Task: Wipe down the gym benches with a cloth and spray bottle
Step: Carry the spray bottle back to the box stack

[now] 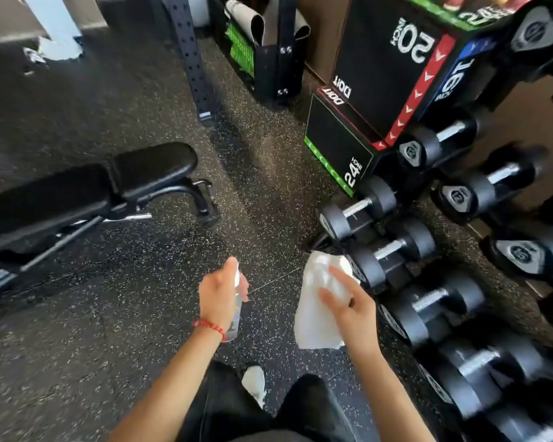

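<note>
My left hand (219, 293) grips a clear spray bottle (237, 311), its white nozzle pointing away from me, mostly hidden behind the hand. My right hand (348, 306) holds a white cloth (316, 317) that hangs down from the fingers; two fingers lie straight across its face. A black padded gym bench (77, 193) stands on the floor at the left, apart from both hands, its short seat pad toward the middle of the view.
A rack of black dumbbells (428, 282) runs along the right, close to my right hand. Black plyo boxes (380, 90) stand stacked at the back right. A perforated black rack upright (189, 55) rises at the back. Speckled rubber floor (141, 314) lies between the bench and me.
</note>
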{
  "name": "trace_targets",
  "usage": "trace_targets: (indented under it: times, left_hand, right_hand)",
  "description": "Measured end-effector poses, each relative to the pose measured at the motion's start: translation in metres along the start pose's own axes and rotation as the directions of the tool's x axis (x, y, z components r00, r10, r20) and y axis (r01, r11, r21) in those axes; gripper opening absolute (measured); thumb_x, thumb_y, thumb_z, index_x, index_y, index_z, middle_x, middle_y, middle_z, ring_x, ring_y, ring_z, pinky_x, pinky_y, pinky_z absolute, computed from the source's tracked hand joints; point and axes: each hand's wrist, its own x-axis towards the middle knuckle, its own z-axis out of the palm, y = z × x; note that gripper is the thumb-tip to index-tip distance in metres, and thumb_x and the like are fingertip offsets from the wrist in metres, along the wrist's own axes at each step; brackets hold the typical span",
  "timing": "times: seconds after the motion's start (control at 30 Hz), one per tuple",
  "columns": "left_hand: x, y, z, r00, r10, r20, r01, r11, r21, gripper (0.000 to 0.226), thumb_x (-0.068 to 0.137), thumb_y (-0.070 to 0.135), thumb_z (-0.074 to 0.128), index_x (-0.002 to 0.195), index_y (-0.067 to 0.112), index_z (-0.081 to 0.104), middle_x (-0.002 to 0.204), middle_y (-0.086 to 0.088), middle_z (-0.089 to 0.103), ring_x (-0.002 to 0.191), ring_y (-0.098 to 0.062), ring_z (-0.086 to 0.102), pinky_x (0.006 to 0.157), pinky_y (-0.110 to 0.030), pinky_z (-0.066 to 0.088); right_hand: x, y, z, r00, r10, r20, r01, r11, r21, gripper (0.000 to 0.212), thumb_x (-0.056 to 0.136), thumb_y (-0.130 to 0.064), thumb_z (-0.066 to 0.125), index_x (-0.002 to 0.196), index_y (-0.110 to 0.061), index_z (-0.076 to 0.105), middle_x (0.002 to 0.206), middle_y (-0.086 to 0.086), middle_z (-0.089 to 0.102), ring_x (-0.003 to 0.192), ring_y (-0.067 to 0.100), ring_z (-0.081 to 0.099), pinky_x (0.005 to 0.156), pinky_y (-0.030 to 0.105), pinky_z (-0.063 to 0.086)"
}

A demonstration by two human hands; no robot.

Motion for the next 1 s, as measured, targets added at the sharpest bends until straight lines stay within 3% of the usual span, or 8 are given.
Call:
trace_targets:
  times: [0.13, 0.27, 0.4, 0.53, 0.6, 0.7, 0.83, 1.0]
  left_hand:
    - [0.049, 0.009, 0.001, 0.996, -0.055, -0.077, 0.051, 0.998, -0.042, 0.063, 0.091, 0.044, 0.033, 0.044, 0.007, 0.053, 0.041, -0.003, 0.054, 0.039, -0.012, 0.047, 0.056, -0.030, 0.039]
    - [0.098, 0.021, 0.016, 0.993, -0.092, -0.075, 0.087, 0.994, -0.072, 0.062, 0.082, 0.051, 0.032, 0.044, 0.008, 0.053, 0.042, -0.005, 0.054, 0.045, -0.021, 0.050, 0.062, -0.037, 0.046]
    - [0.159, 0.033, 0.042, 0.993, -0.087, -0.082, 0.081, 0.995, -0.065, 0.065, 0.083, 0.054, 0.029, 0.044, 0.008, 0.054, 0.041, -0.004, 0.054, 0.046, -0.021, 0.052, 0.070, -0.040, 0.050]
    - [0.223, 0.059, 0.071, 0.987, -0.106, -0.122, 0.098, 0.993, -0.071, 0.062, 0.082, 0.053, 0.030, 0.042, 0.012, 0.053, 0.041, -0.004, 0.054, 0.049, -0.022, 0.055, 0.070, -0.041, 0.050]
    - [0.238, 0.069, 0.077, 0.985, -0.108, -0.137, 0.097, 0.992, -0.082, 0.063, 0.081, 0.053, 0.030, 0.045, 0.007, 0.054, 0.042, -0.005, 0.055, 0.046, -0.019, 0.054, 0.066, -0.037, 0.048]
    - [0.275, 0.084, 0.088, 0.982, -0.096, -0.162, 0.086, 0.994, -0.072, 0.065, 0.082, 0.052, 0.030, 0.045, 0.005, 0.055, 0.043, -0.007, 0.056, 0.043, -0.014, 0.052, 0.063, -0.032, 0.045]
    - [0.330, 0.102, 0.100, 0.973, -0.104, -0.206, 0.084, 0.991, -0.105, 0.064, 0.089, 0.045, 0.035, 0.050, -0.002, 0.055, 0.044, -0.009, 0.055, 0.043, -0.016, 0.052, 0.056, -0.026, 0.044]
    - [0.417, 0.123, 0.111, 0.970, -0.081, -0.230, 0.047, 0.988, -0.148, 0.062, 0.095, 0.038, 0.040, 0.052, -0.006, 0.054, 0.047, -0.015, 0.053, 0.043, -0.019, 0.049, 0.045, -0.018, 0.042]
  right_hand:
    - [0.047, -0.023, 0.023, 0.998, -0.015, 0.055, 0.017, 0.999, -0.027, 0.036, 0.079, -0.015, 0.072, 0.107, -0.035, 0.062, 0.094, -0.031, 0.061, 0.074, -0.009, 0.057, 0.065, 0.002, 0.043]
    - [0.105, -0.034, 0.037, 0.996, -0.010, 0.083, 0.014, 0.999, -0.050, 0.036, 0.080, -0.014, 0.071, 0.108, -0.034, 0.062, 0.092, -0.029, 0.059, 0.073, -0.019, 0.054, 0.065, 0.003, 0.044]
    - [0.177, -0.043, 0.050, 0.993, 0.001, 0.119, 0.005, 0.999, -0.044, 0.037, 0.080, -0.015, 0.071, 0.106, -0.038, 0.061, 0.098, -0.026, 0.061, 0.080, -0.017, 0.056, 0.077, 0.019, 0.047]
    - [0.260, -0.068, 0.056, 0.989, -0.027, 0.142, 0.032, 0.999, -0.036, 0.037, 0.080, -0.012, 0.071, 0.110, -0.032, 0.063, 0.101, -0.022, 0.062, 0.082, -0.002, 0.056, 0.076, 0.012, 0.044]
    - [0.283, -0.080, 0.058, 0.986, -0.039, 0.161, 0.045, 0.998, -0.033, 0.037, 0.080, -0.012, 0.070, 0.112, -0.029, 0.063, 0.104, -0.019, 0.063, 0.082, -0.006, 0.056, 0.077, 0.010, 0.044]
    - [0.329, -0.098, 0.063, 0.984, -0.029, 0.177, 0.035, 0.999, -0.033, 0.036, 0.080, -0.011, 0.071, 0.110, -0.030, 0.063, 0.103, -0.021, 0.061, 0.091, -0.014, 0.054, 0.087, 0.023, 0.046]
    - [0.384, -0.119, 0.080, 0.981, -0.003, 0.196, 0.006, 1.000, -0.012, 0.035, 0.079, -0.008, 0.070, 0.106, -0.030, 0.064, 0.099, -0.025, 0.058, 0.098, 0.007, 0.056, 0.092, 0.033, 0.047]
    - [0.460, -0.138, 0.112, 0.978, 0.034, 0.204, -0.034, 0.999, -0.005, 0.036, 0.078, -0.008, 0.072, 0.110, -0.025, 0.066, 0.092, -0.021, 0.064, 0.080, 0.003, 0.058, 0.084, 0.038, 0.050]
